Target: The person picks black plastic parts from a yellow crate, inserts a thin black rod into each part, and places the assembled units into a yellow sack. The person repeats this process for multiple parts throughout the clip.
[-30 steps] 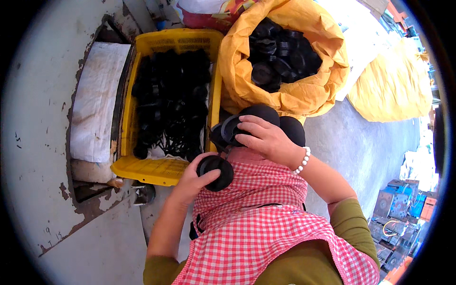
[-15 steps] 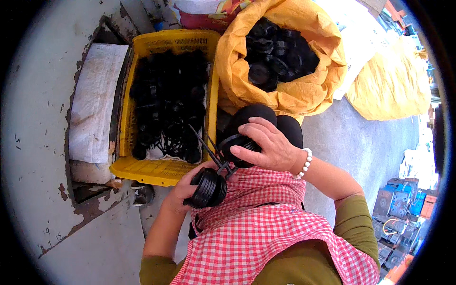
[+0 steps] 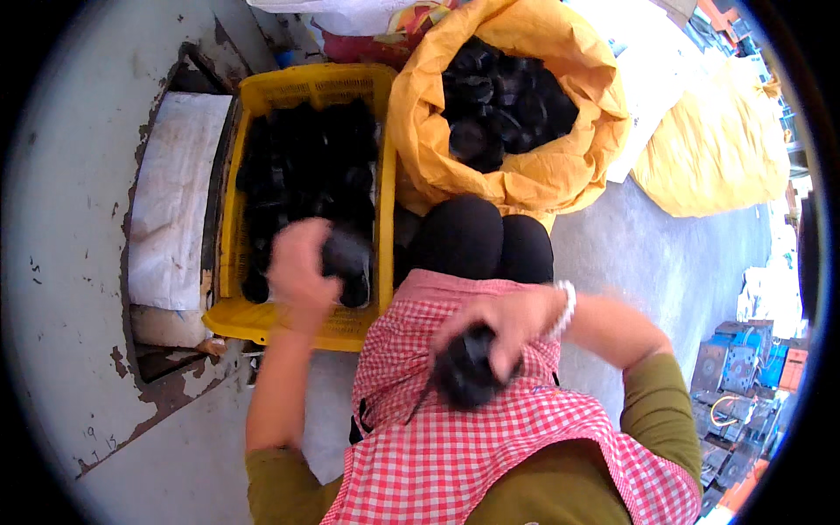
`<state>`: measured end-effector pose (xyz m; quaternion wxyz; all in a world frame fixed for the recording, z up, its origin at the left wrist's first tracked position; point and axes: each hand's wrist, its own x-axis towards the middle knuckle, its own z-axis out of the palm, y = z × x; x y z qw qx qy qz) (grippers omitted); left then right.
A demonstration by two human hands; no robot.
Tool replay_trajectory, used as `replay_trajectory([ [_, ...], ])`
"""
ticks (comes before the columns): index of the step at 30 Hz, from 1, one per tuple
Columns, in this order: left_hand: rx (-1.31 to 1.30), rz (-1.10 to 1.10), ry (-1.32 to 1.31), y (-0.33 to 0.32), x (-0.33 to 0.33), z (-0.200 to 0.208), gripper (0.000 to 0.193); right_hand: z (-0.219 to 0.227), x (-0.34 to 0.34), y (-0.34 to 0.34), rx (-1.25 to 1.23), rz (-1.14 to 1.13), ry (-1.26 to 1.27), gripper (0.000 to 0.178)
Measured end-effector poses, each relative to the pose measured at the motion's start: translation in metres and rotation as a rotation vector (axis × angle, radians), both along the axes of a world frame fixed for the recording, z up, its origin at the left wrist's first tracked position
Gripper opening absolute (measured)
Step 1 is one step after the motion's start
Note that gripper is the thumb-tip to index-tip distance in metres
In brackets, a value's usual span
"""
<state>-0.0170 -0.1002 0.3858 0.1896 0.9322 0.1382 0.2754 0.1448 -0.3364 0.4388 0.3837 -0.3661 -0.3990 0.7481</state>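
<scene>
My left hand [image 3: 302,269], smeared by motion, is over the near part of a yellow plastic crate [image 3: 385,188]. Its fingers and thumb curve around a round black plastic part [image 3: 347,256], also blurred. Many black parts [image 3: 306,166] fill the crate. Above my lap, my right hand [image 3: 516,324] is closed around another round black plastic part [image 3: 471,372]. A thin black stalk [image 3: 420,401] points down and to the left from it. A white bead bracelet [image 3: 567,311] circles the right wrist.
A yellow-orange sack [image 3: 411,114] with its rim rolled down stands beyond my knees, holding more black parts [image 3: 507,101]. Another yellow sack [image 3: 713,149] lies at the far right. A grey panel with peeling paint [image 3: 79,262] borders the left, and metal equipment [image 3: 735,376] stands at right.
My hands have parted. The left went from my lap up to the crate with a black part, while the right drew back toward my body holding the other one.
</scene>
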Motion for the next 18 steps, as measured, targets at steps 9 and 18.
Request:
replay_trajectory([
  [9,-2.07,-0.351,0.02,-0.046,-0.005,-0.03,0.066,-0.001,-0.004,-0.007,-0.191,-0.799,-0.411,0.073],
  [18,-1.339,-0.422,-0.124,-0.098,-0.002,-0.014,0.06,-0.02,-0.027,0.001,-0.035,-0.903,-0.474,0.063],
])
